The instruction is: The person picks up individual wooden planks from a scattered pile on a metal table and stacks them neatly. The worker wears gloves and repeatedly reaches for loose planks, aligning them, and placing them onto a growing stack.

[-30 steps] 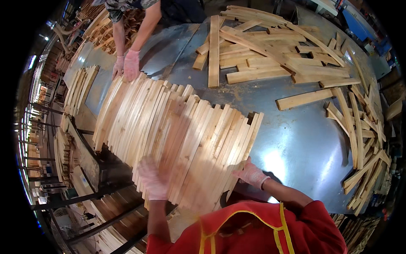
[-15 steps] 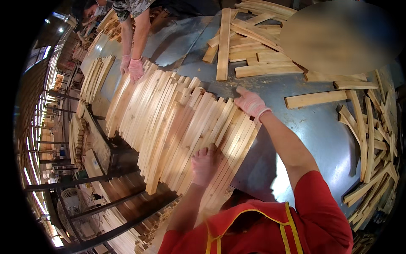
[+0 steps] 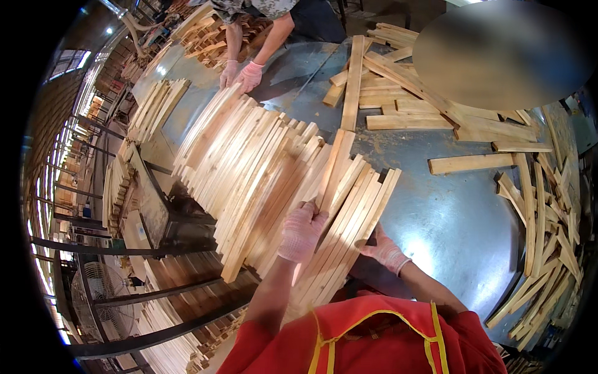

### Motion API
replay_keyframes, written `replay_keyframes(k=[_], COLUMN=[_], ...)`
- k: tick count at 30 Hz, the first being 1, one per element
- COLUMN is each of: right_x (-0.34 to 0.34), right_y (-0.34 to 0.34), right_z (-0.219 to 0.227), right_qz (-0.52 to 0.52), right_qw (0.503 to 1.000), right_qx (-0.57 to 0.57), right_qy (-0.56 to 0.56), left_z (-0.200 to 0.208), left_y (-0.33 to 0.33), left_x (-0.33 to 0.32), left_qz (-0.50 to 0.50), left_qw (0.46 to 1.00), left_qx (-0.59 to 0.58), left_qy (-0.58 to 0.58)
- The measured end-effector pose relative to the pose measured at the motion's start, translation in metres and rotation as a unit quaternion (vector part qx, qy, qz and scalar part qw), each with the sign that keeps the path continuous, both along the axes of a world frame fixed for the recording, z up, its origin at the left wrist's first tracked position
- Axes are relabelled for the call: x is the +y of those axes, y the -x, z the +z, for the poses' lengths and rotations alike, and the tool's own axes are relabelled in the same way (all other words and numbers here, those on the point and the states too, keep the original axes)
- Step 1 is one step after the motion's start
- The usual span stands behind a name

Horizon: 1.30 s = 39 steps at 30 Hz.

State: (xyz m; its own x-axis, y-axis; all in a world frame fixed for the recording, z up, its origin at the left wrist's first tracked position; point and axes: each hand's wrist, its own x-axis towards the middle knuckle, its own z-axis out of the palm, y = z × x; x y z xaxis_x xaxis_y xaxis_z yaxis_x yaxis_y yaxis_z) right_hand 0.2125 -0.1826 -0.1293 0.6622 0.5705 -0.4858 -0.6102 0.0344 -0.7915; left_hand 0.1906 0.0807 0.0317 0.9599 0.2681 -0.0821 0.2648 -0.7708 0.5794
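Fan (image 3: 112, 287): white, with round wire cage, at 8 o'clock, behind the dark metal bars (image 3: 124, 250).
Window (image 3: 84, 59): bright, at 10 o'clock.
Pipe (image 3: 132, 31): pale and bent, between 10 and 11 o'clock.
Metal table (image 3: 455, 218): grey, it reflects light at 3 o'clock.
Co-worker's shirt (image 3: 277, 7): camouflage pattern, at 12 o'clock.

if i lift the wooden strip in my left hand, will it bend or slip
Probably stiff: the strip looks straight beyond the left hand. Likely fairly light, being narrow. Its bare-looking wood surface suggests little slip.
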Motion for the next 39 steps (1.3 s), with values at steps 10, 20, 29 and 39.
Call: replay_keyframes(k=[10, 20, 29, 39], right_x=[-0.002, -0.292, -0.343, -0.287], right_y=[0.029, 0.025, -0.059, 0.033], right_z=[0.07, 0.083, 0.093, 0.073], right_qz=[0.103, -0.2, -0.141, -0.231], right_qw=[0.933, 0.846, 0.77, 0.956], right_qx=[-0.175, -0.213, -0.174, -0.096], right_qy=[0.298, 0.446, 0.597, 0.151], left_z=[0.056, -0.043, -0.073, -0.072], left_y=[0.01, 0.065, 0.034, -0.002], left_x=[0.039, 0.076, -0.245, -0.381], left_qz=[-0.02, 0.1, -0.18, -0.064], left_qw=[0.983, 0.865, 0.964, 0.886], left_qx=[-0.182, 0.108, 0.046, 0.276], left_qy=[0.008, -0.48, -0.193, 0.368])
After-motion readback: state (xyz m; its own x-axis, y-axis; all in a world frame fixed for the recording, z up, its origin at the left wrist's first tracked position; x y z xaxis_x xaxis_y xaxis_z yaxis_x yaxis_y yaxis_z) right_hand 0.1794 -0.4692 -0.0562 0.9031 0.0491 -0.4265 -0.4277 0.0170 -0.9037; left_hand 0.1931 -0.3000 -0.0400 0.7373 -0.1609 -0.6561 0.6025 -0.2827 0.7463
